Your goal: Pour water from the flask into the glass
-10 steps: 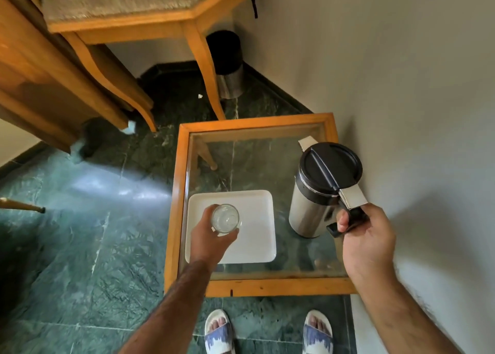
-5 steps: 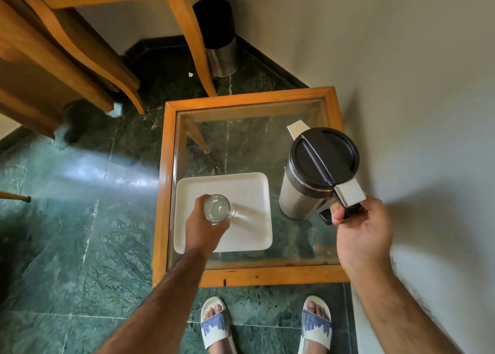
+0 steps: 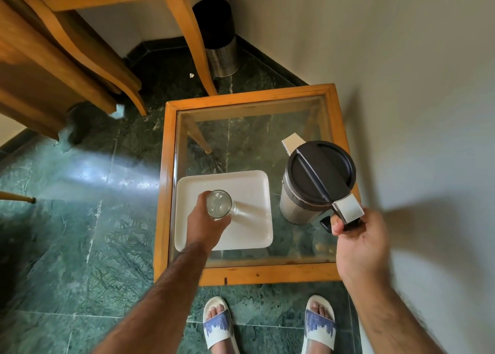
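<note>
A steel flask (image 3: 316, 185) with a black lid stays upright over the right side of the glass-topped table (image 3: 249, 274). My right hand (image 3: 359, 241) grips its black handle from the near side. The spout points away to the far left. A clear glass (image 3: 219, 204) stands over the white tray (image 3: 251, 233), and my left hand (image 3: 205, 226) is wrapped around it from the near left. Whether the flask rests on the tabletop or hangs just above it cannot be told.
The small wooden-framed table stands against a white wall on the right. A perforated metal bin (image 3: 218, 40) stands in the far corner behind a wooden chair leg (image 3: 191, 37). Green marble floor lies to the left. My sandalled feet (image 3: 267, 324) are at the table's near edge.
The view has tilted and shifted, so table and hands sit lower right in frame. Both hands keep their grips on glass and flask; the flask stays upright.
</note>
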Action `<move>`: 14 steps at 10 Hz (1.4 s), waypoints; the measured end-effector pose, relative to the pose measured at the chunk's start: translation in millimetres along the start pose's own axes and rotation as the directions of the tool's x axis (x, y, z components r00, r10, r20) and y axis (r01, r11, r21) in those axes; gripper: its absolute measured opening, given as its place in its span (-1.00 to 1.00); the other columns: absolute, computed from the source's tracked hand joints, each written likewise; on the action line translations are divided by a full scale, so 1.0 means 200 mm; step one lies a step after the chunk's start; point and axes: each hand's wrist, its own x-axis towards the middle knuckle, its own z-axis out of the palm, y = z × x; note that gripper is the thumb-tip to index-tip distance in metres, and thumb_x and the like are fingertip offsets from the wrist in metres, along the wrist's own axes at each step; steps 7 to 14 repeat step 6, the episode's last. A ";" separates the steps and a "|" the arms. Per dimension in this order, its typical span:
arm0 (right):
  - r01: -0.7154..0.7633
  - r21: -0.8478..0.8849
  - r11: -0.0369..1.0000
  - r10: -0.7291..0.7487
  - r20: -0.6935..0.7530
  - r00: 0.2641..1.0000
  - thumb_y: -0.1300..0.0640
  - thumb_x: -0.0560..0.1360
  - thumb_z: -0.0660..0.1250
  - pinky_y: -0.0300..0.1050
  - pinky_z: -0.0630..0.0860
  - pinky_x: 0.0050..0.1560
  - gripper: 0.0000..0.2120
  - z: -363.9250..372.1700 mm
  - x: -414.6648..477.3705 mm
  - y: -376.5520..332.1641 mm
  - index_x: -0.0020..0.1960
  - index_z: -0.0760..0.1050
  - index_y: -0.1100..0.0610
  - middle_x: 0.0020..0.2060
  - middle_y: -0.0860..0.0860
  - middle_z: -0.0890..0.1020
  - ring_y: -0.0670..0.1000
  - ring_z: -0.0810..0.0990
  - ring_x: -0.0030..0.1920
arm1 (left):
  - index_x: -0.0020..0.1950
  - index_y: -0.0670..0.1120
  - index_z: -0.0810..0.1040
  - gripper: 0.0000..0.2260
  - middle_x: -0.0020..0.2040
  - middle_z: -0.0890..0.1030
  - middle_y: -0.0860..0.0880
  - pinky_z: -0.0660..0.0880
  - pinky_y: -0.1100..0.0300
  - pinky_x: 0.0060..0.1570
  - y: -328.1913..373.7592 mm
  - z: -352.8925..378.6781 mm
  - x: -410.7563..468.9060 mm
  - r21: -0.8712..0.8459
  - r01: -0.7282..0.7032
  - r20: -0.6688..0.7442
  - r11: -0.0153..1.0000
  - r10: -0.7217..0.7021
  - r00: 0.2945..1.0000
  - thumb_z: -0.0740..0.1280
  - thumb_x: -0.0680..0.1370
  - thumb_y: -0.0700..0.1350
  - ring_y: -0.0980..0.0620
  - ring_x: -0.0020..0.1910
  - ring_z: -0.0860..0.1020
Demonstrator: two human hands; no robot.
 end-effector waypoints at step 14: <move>0.300 -0.578 0.759 -0.364 0.006 0.932 -0.25 0.60 0.16 0.00 0.50 0.20 -0.63 0.03 0.08 -0.47 0.20 0.56 -0.06 0.12 -0.02 0.67 -0.11 0.61 0.12 | 0.73 -0.14 -0.05 0.01 0.75 0.02 -0.10 -0.05 -0.19 0.68 0.40 -0.40 -0.17 0.453 -0.277 -0.029 0.847 0.325 0.945 0.22 0.53 0.45 -0.09 0.74 -0.02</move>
